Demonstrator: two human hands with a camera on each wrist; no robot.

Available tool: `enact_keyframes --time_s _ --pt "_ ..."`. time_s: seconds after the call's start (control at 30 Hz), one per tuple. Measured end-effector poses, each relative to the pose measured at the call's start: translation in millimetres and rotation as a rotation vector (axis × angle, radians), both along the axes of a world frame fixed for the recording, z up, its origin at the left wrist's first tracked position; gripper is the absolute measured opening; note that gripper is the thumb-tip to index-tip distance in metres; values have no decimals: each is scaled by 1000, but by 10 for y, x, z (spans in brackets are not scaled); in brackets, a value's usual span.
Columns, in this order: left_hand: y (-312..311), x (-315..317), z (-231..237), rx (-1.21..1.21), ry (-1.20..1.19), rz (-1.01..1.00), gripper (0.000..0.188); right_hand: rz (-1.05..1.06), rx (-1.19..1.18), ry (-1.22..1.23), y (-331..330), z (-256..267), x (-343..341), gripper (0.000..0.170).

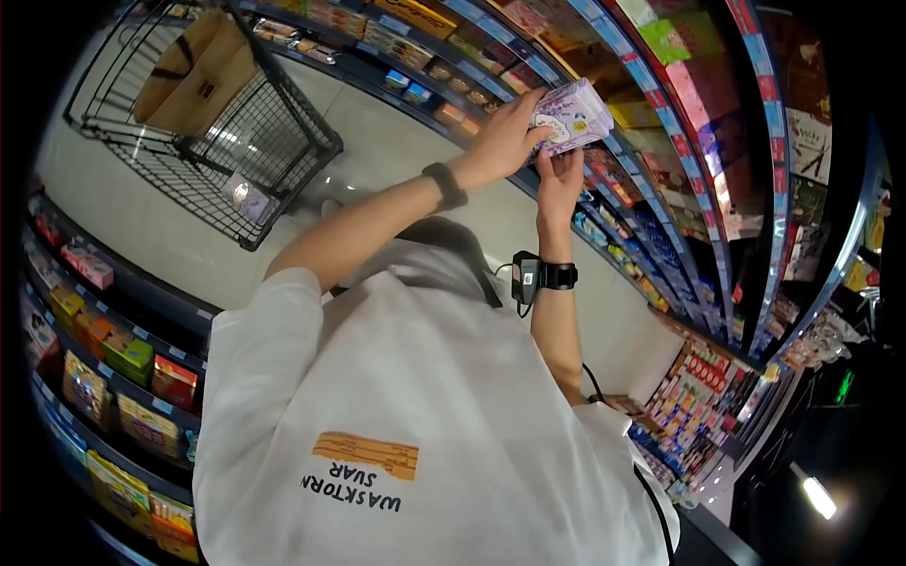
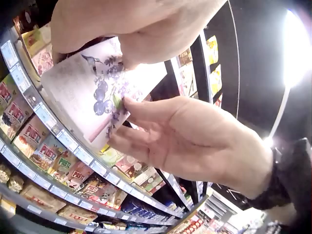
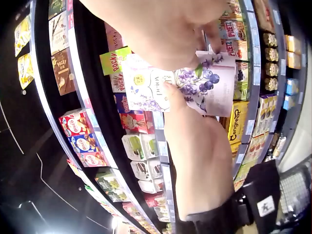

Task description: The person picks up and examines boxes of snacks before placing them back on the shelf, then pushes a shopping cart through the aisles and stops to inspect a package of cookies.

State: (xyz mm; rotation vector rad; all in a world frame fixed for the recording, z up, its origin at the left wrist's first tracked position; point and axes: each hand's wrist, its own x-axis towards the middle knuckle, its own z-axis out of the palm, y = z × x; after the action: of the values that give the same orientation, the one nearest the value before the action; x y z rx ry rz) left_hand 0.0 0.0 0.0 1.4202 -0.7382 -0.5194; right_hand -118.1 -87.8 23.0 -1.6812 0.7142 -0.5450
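Observation:
Both hands hold a pale lavender box printed with blueberries and purple flowers, up near the shelf fronts. My left hand grips it from the left, its thumb on the printed face. Below the box, my right hand pinches the lower edge. In the left wrist view the right hand has its thumb over the box's edge and its fingers behind. The right wrist view shows the left thumb lying across the middle of the box, with the left hand below it.
Snack shelves run along the front and right, stocked with packets and boxes. At the upper left stands a black wire cart holding a brown bag and a light purple package. Another stocked shelf is at lower left.

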Motion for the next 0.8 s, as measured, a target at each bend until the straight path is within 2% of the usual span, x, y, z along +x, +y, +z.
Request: enact_keyframes --time_s 0.07,0.1,0.17,0.3,0.33,0.43,0.47,0.57,0.7,0.8 --pt "-43 -9 115 -43 9 23 59 -53 -19 -35 -29 21 10 60" --pt "-93 42 -41 60 -116 79 58 -65 71 -57 -87 -281 73 60" --pt "-494 19 42 28 -330 192 58 -89 15 -78 -472 -193 70 59" --pt "-1128 131 -40 39 -475 208 57 -105 10 -164 -1115 -279 156 60" --pt "-1266 137 -87 55 -479 221 60 -65 -55 -159 -1307 -346 192 59" --pt "-1712 174 -87 103 -489 306 62 -92 -20 -142 -1758 -298 380 58" --pt "-1812 196 -118 116 -489 320 61 -43 2 -210 -1931 -387 435 61" --pt "-2037 205 -123 45 -471 415 60 -39 2 -216 -2197 -428 589 59" --pt "-2211 211 -148 76 -349 459 61 -61 -189 -169 -2426 -509 748 57" --pt "-2250 248 -235 112 -362 465 62 -66 -268 -143 -2473 -561 821 58"
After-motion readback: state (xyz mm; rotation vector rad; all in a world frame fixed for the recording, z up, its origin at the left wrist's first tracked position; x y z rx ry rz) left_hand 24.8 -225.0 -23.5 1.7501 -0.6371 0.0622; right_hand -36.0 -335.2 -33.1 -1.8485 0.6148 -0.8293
